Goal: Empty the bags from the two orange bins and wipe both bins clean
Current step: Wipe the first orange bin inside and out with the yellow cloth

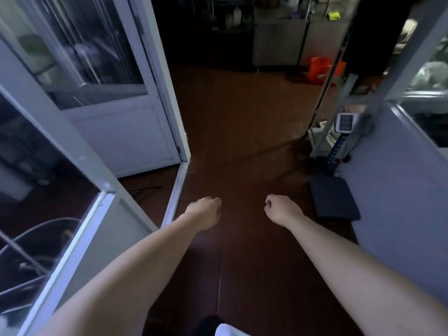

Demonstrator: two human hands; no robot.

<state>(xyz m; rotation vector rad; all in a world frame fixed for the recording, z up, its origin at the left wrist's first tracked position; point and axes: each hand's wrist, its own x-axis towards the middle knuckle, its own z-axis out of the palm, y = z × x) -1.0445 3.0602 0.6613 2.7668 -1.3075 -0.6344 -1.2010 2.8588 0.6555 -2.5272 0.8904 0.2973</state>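
Observation:
Two orange bins stand on the dark red floor at the far right: one orange bin (318,69) in plain sight, the second orange bin (339,67) partly hidden behind a slanted pole. Whether they hold bags cannot be made out from here. Both my arms reach forward over the floor, far short of the bins. My left hand (206,213) is curled into a loose fist with nothing in it. My right hand (282,209) is likewise closed and holds nothing.
A white-framed glass door (135,98) stands open on the left. A platform scale (333,200) with a display on a blue post sits by the blue-grey wall at right. A steel cabinet (278,42) stands at the back. Dark floor runs between door and scale.

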